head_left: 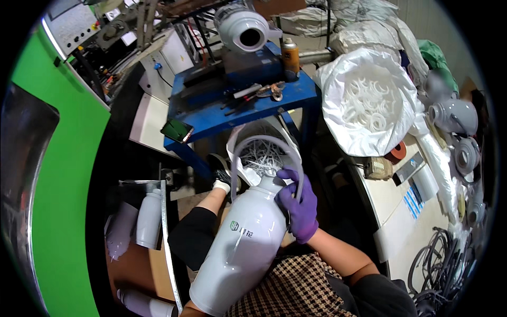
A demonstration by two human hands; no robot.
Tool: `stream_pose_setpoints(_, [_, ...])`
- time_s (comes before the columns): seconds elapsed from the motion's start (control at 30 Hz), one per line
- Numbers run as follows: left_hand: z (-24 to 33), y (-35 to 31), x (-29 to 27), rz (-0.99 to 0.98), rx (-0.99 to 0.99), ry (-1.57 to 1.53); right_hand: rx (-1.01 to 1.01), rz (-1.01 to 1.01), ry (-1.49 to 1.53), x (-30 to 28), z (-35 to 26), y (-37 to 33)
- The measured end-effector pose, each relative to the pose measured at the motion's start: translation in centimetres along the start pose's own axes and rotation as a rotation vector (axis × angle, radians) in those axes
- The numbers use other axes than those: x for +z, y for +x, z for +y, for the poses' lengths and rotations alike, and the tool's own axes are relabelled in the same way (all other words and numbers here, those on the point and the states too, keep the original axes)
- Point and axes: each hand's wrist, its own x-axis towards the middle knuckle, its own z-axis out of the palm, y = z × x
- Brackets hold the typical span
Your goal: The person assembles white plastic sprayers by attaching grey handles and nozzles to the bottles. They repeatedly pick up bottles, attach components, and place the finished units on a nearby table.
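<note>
A large, glossy pale grey vacuum flask (243, 238) lies tilted across my lap, its neck pointing up and away from me. My right hand (301, 206), in a purple glove, is closed at the neck, beside the foot of the arched grey carrying handle (266, 138). Of my left arm only a sliver shows at the lower edge, by the flask's base; the flask hides that hand. Just beyond the neck stands a white-lined container (289, 138) full of thin white strips.
A blue workbench (237, 113) bears a phone (177, 130), tools, a spray can (290, 59) and another flask (243, 31). To the right, a white sack (338, 127) of white rings adjoins a table with flask parts and dark cords. More flask bodies (149, 219) lie in a box at left.
</note>
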Motion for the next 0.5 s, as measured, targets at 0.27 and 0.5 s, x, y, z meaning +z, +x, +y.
stream_pose_setpoints(0.27, [3.5,-8.1,-4.3,0.060,-0.114,-0.094,-0.416,-0.085,-0.400,-0.1,1.1,-1.7])
stream_pose_setpoints(0.5, [2.1,-3.4,-2.7,0.006,0.065,0.205,0.364,-0.085,0.880,-0.2,1.3,1.7])
